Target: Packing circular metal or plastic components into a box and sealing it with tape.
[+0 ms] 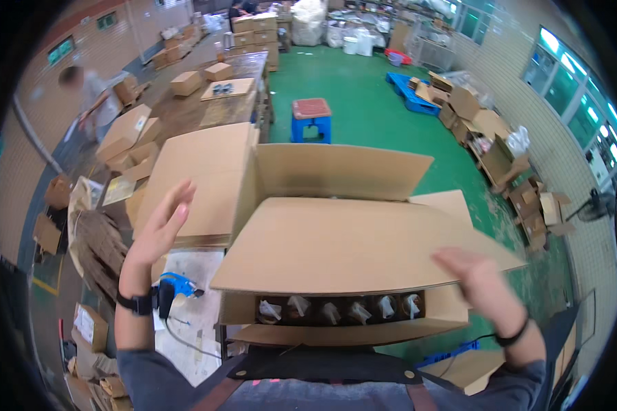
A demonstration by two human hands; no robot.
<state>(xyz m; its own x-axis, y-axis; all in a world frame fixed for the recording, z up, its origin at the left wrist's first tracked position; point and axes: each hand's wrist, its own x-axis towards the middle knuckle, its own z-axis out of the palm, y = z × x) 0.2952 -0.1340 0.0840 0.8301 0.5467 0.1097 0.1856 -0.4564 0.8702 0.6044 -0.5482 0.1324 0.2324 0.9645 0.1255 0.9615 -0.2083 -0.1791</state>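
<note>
In front of me stands a large open carton [343, 171] with its flaps raised. A flat cardboard sheet [363, 243] lies across its top and covers most of the inside. Along the near side a row of several items topped with crumpled clear plastic [330, 313] shows in dark slots; their kind is hidden. My left hand [163, 226] is raised left of the carton, fingers stretched out and holding nothing, in front of a stack of flat cardboard [199, 175]. My right hand [474, 275], blurred by motion, is at the sheet's right part with its fingers extended; whether it touches is unclear.
A blue tape dispenser-like tool [179, 285] lies on the white surface at my left. Beyond are a long wooden table [219, 109] with small boxes, a blue stool [311, 122] and a blue pallet [411, 94]. Open cartons [528, 205] line the right wall. Another person [99, 103] stands far left.
</note>
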